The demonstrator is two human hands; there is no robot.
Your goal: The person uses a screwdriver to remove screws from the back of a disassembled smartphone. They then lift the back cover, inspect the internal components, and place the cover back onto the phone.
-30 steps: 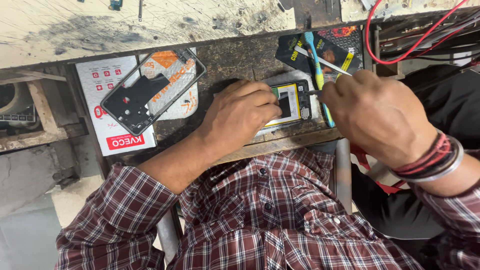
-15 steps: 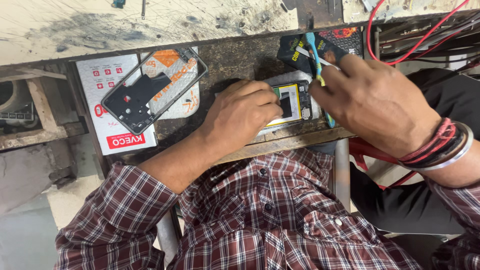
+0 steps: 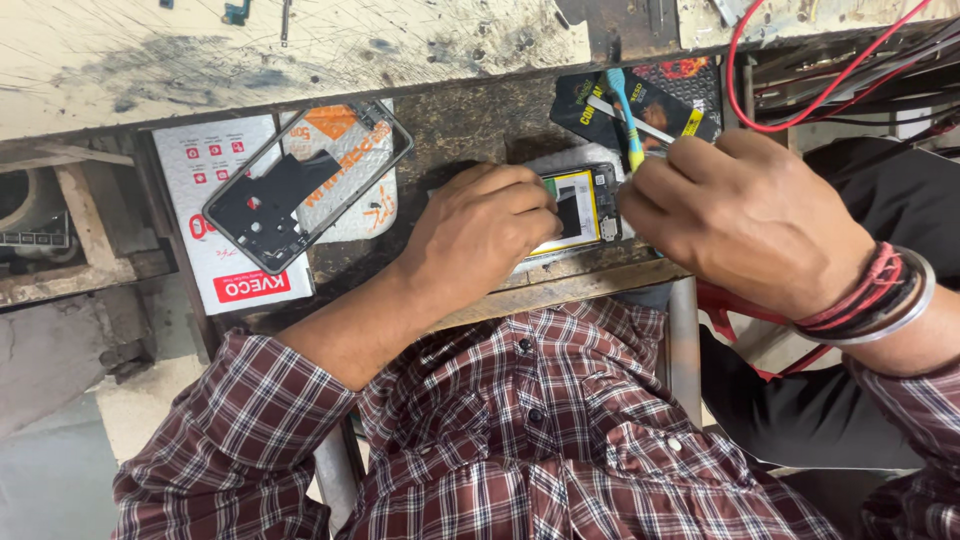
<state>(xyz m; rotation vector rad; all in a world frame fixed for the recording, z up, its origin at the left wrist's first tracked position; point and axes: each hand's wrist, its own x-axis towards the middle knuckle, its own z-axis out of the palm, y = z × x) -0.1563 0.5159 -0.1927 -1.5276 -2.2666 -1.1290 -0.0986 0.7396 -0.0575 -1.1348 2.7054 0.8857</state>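
From the head camera, the left hand (image 3: 478,235) lies over most of an opened phone (image 3: 580,205), so only its right end shows: a yellow-edged panel, a dark patch and small metal parts. The fingers are curled and pressed down on the phone, pinning it in place. The right hand (image 3: 745,215) is closed around a thin blue-handled tool (image 3: 627,120), whose handle rises past the knuckles while its tip is hidden behind the fingers at the phone's right edge, so where it meets the phone cannot be made out. The phone sits near the front edge of a dark, worn workbench (image 3: 460,130), its long axis running left to right, slightly tilted, with the exposed end toward the right hand. Left of it lies an empty phone frame (image 3: 305,185) set diagonally across white printed packets (image 3: 235,265). Behind the tool is a black packet (image 3: 655,100) with orange and yellow print. A scratched pale board (image 3: 300,50) spans the back, and red wires (image 3: 800,110) loop at the upper right, cut off by the picture's edge.
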